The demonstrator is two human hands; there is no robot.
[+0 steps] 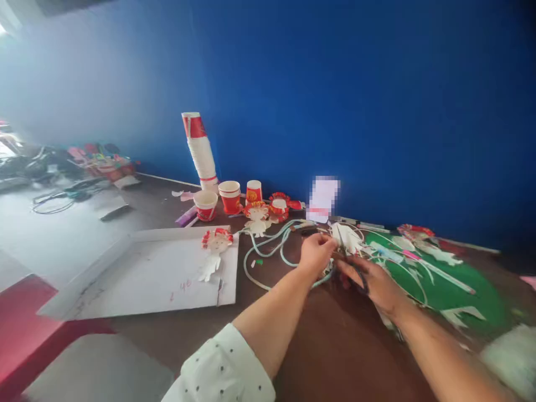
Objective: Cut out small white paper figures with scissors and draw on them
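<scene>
My right hand (374, 279) is closed around a pair of scissors (363, 282); the dark blades point up and away from me. Close by on the left, the fingers of my left hand (316, 251) are pinched together at the scissor blades. They seem to grip the edge of a piece of white paper (348, 239), which shows behind the blades, though the fingertips partly hide the contact. A pale blue cord (247, 268) lies in loops on the brown table, passing under and beside my left hand.
Red-and-white paper cups (205, 205) and a tall leaning cup stack (201, 156) stand by the blue wall (268, 84). A white box lid (146, 273) bears a paper-cup figure (216, 240). Paper scraps (463, 315) and a marker (448, 276) lie on the green sheet (481, 290).
</scene>
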